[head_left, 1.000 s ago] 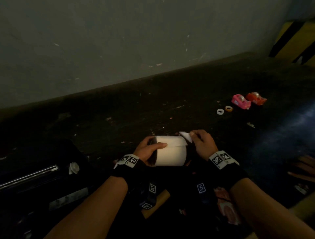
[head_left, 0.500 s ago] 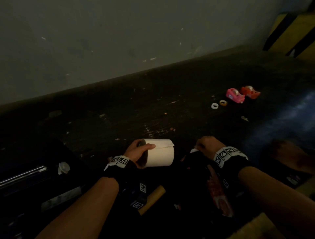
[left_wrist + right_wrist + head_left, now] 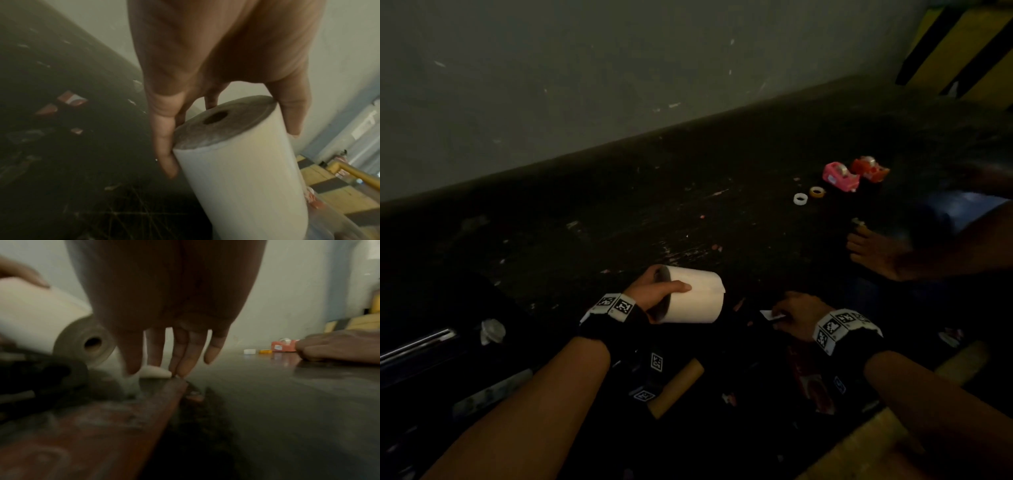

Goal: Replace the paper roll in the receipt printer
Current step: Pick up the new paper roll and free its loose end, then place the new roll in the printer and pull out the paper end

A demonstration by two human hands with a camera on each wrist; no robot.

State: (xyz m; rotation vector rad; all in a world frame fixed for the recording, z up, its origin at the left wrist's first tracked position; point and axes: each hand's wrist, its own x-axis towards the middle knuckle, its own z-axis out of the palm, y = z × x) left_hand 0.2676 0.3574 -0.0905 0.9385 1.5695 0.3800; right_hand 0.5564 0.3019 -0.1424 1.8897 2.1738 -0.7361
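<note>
A white paper roll (image 3: 695,301) lies sideways in my left hand (image 3: 667,284), just above the dark table. The left wrist view shows the thumb and fingers (image 3: 164,154) curled round one end of the roll (image 3: 246,178), with its core hole in sight. My right hand (image 3: 791,311) is down at the tabletop to the right of the roll. Its thumb and forefinger pinch a small white paper scrap (image 3: 768,314) there, and the other fingers (image 3: 185,356) point straight down. A black device with a silver bar (image 3: 414,346) sits in shadow at the left; I cannot make out its details.
A brown cardboard tube (image 3: 676,387) lies near my forearms. A pink tape dispenser (image 3: 839,176), a red one (image 3: 869,168) and two small tape rolls (image 3: 800,198) sit far right. Another person's hand (image 3: 876,253) rests on the table at the right. A grey wall (image 3: 619,85) backs the table.
My right hand, which was pinching the roll's loose end, has come away with a torn scrap and lowered it to the table. The left hand still holds the roll.
</note>
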